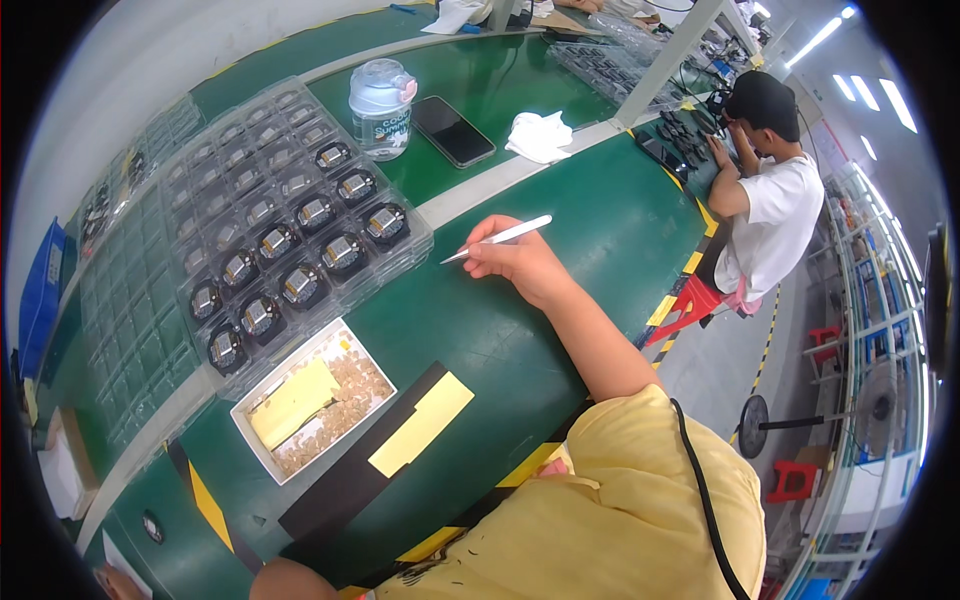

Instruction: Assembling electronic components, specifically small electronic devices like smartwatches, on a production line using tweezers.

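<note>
My right hand (pixel 508 262) is closed round white tweezers (pixel 520 230), held like a pen. Their fine dark tip points left, just off the near right corner of a clear plastic tray (pixel 412 246) and above the green table. Round black parts (pixel 342 252) with silver and gold centres fill the tray's nearer pockets. Of my left arm (pixel 290 582) only a bit of skin shows at the bottom edge; my left hand is out of view. Nearer me lie a white box (pixel 372 352) of small tan pieces with a yellow card (pixel 292 402), and a black strip (pixel 335 495) bearing yellow paper (pixel 422 425).
Behind the tray stand a clear bottle (pixel 380 108), a phone (pixel 453 131) and crumpled white tissue (pixel 540 137). A co-worker (pixel 775 190) sits at the right. One loose round part (pixel 152 527) lies lower left, near another hand (pixel 120 582). A blue bin (pixel 42 290) stands far left.
</note>
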`<action>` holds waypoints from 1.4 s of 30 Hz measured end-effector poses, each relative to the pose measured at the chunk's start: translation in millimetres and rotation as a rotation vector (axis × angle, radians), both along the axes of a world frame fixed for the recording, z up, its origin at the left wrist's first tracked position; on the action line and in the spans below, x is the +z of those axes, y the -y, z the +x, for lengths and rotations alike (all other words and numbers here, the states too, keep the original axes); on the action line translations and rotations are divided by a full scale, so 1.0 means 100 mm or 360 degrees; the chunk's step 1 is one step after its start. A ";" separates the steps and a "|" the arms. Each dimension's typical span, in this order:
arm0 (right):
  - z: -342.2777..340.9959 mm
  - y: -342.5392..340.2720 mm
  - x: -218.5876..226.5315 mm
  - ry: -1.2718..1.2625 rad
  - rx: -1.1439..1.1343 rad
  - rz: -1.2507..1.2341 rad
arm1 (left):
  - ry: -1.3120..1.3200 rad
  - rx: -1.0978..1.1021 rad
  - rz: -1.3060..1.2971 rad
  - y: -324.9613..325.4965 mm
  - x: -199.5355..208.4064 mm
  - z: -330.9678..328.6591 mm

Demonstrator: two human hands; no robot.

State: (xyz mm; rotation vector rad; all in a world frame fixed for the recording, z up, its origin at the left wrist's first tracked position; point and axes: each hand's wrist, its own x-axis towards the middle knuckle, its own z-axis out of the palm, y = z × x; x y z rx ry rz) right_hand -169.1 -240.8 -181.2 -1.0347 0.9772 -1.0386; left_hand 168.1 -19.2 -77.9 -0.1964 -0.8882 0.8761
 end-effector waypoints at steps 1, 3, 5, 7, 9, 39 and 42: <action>0.00 0.00 0.00 0.0000 0.0001 0.0006 | -0.0001 0.0006 -0.0003 0.00 0.00 0.00; 0.00 0.01 0.00 0.0002 0.0005 0.0011 | -0.0001 0.0019 -0.0009 0.01 0.01 0.00; 0.00 0.00 -0.01 -0.0004 -0.0009 -0.0003 | -0.0003 0.0025 -0.0013 0.01 0.02 0.00; 0.00 0.00 0.00 -0.0005 -0.0006 -0.0003 | -0.0007 0.0032 -0.0014 0.01 0.03 -0.01; -0.01 0.00 0.00 -0.0008 -0.0003 0.0001 | -0.0013 0.0040 -0.0012 0.00 0.03 -0.02; -0.01 -0.03 -0.07 0.0045 -0.0085 -0.0105 | -0.0060 0.0118 -0.0118 -0.21 0.15 -0.13; -0.02 -0.04 -0.09 0.0062 -0.0105 -0.0134 | -0.0066 0.0114 -0.0152 -0.22 0.19 -0.14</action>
